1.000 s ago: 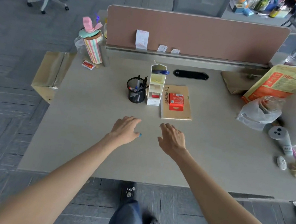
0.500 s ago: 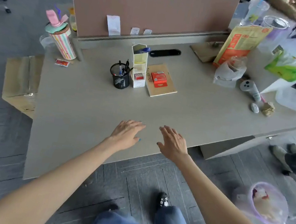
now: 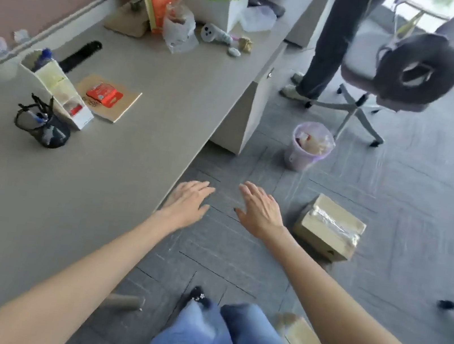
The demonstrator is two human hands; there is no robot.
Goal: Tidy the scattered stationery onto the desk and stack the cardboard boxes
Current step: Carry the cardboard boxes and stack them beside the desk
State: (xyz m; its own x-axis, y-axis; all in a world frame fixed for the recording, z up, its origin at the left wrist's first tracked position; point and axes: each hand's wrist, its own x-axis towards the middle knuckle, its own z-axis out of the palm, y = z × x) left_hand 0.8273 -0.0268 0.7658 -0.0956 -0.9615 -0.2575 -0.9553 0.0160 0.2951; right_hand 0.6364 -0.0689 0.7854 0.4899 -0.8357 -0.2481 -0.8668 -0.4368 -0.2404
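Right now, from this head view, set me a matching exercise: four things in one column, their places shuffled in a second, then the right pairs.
Things
1. cardboard box
2. red packet
3. black pen holder
4. purple bin

Places
A. on the brown notebook
B. on the floor by the end of the desk, near the office chair
C. on the floor just right of the right hand
D. on the desk beside the white organiser

Pairs: 1-C, 2-A, 3-D, 4-B.
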